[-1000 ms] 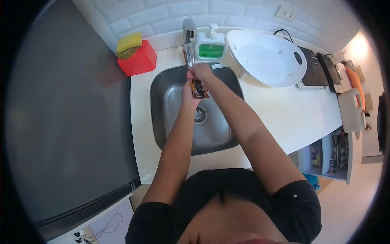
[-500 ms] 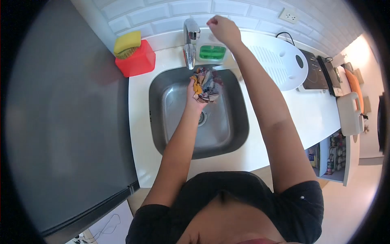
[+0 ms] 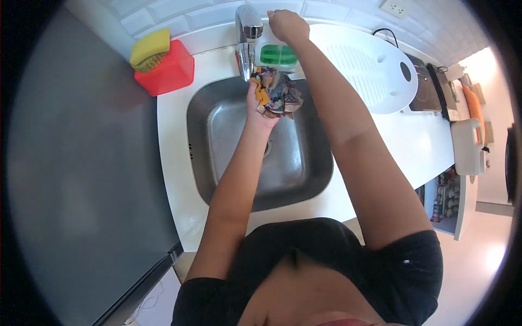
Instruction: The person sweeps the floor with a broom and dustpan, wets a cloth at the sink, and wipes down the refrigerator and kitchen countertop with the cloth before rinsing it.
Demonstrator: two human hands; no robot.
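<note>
over a grey steel sink [image 3: 222, 133], the left hand [image 3: 256, 111] holds a crumpled, multicoloured patterned cloth [image 3: 284, 96] in its palm. just beyond this grip stands a shiny chrome tap [image 3: 246, 57]; beyond and to its right, a pale dispenser of green liquid [image 3: 278, 55]. the right hand [image 3: 289, 27] curls over the dispenser's far end; whether it grasps anything cannot be told. well right of the grip sits a white oval ribbed rack [image 3: 380, 76].

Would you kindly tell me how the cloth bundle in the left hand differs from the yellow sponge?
The cloth bundle is multicoloured; the yellow sponge is mostly one colour. The cloth bundle is crumpled, while the yellow sponge keeps a smooth, blocky shape. The cloth bundle rests in the left hand; the yellow sponge sits atop the red container.
</note>
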